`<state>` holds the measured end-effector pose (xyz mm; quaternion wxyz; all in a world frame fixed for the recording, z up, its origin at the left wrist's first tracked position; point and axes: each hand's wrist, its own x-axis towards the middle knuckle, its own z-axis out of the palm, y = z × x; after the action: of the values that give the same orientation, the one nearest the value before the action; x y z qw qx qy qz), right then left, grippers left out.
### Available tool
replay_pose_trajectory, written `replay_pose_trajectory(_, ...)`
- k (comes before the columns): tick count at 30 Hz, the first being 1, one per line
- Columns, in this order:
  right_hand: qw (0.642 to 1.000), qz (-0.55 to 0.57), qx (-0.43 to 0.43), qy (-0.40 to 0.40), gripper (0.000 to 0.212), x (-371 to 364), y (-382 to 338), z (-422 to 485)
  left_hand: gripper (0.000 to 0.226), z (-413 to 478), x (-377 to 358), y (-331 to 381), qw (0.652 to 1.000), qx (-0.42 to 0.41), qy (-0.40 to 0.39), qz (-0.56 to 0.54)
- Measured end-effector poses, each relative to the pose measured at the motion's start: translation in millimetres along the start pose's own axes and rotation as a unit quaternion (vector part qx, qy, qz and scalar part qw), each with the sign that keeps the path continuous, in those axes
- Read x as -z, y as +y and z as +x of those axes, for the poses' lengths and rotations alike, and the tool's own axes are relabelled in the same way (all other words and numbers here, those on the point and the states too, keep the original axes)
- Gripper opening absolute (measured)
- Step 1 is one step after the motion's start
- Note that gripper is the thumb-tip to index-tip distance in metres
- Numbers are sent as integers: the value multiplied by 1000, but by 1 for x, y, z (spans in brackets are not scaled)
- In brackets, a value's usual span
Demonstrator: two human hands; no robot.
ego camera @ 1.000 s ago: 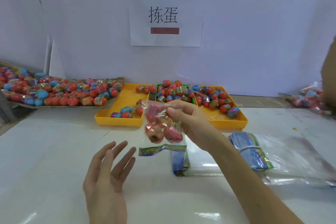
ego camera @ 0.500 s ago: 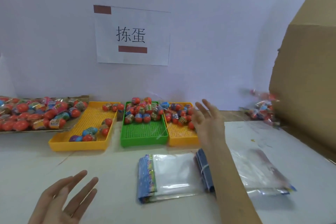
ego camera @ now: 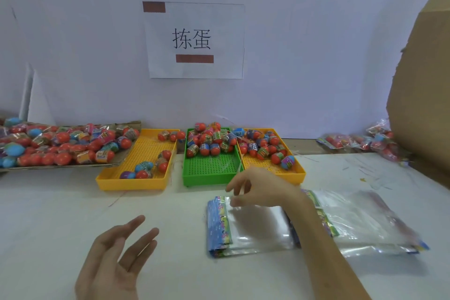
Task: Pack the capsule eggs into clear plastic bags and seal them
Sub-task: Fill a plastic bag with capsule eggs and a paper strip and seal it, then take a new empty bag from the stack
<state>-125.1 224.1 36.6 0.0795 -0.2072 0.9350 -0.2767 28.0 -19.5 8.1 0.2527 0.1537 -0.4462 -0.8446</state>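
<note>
On the wall ahead of you a paper sign (ego camera: 194, 40) reads 拣蛋. Half a second ago your right hand (ego camera: 261, 189) was raised and spread over the trays; now it has dropped to the stack of clear plastic bags (ego camera: 250, 225) on the table (ego camera: 60, 209), fingertips pinching at the top bag's far edge. Your left hand (ego camera: 115, 263) stays spread, palm up, holding nothing. Capsule eggs (ego camera: 209, 141), mostly orange with printed bands, are heaped at the back of the green tray (ego camera: 209, 173), between two yellow trays.
</note>
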Motion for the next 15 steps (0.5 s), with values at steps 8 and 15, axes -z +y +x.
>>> replay_pose_trajectory(8,999,-15,29,42,7,-3,-7,-1,36,-2,-4,3,1000,13,11,2)
replay_pose_trajectory(15,986,38,73,144,10,-1,-14,1,31,-2,1,-1,1000,1,-20,15)
